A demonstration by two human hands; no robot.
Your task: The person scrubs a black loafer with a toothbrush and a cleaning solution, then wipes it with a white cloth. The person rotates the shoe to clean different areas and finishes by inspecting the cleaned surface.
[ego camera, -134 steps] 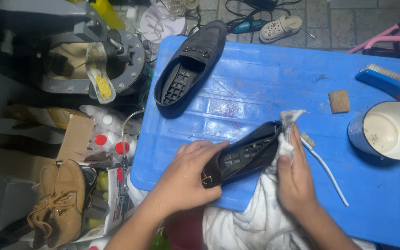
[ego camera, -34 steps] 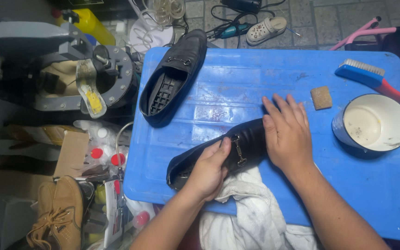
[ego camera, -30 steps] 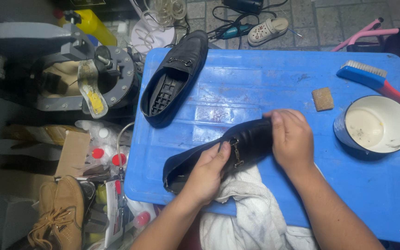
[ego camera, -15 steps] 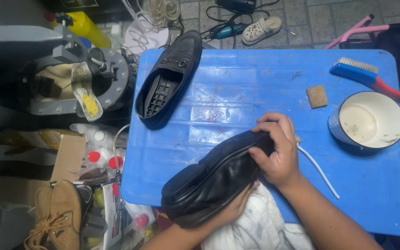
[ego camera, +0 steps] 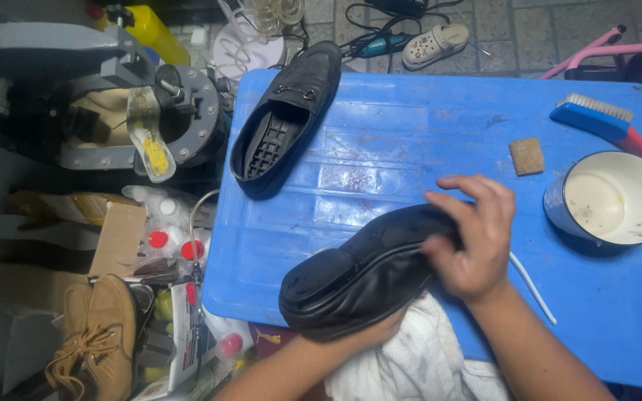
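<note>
head view: at the counter's [ego camera: 425,134] near edge the left hand [ego camera: 369,338] cups a black shoe [ego camera: 362,271] from beneath, mostly hidden, over a white cloth [ego camera: 417,356]. the right hand [ego camera: 477,234], fingers curled, grips its heel end. the shoe lies tilted, glossy and creased. a second black shoe [ego camera: 284,119] lies sole-up at the far left corner.
</note>
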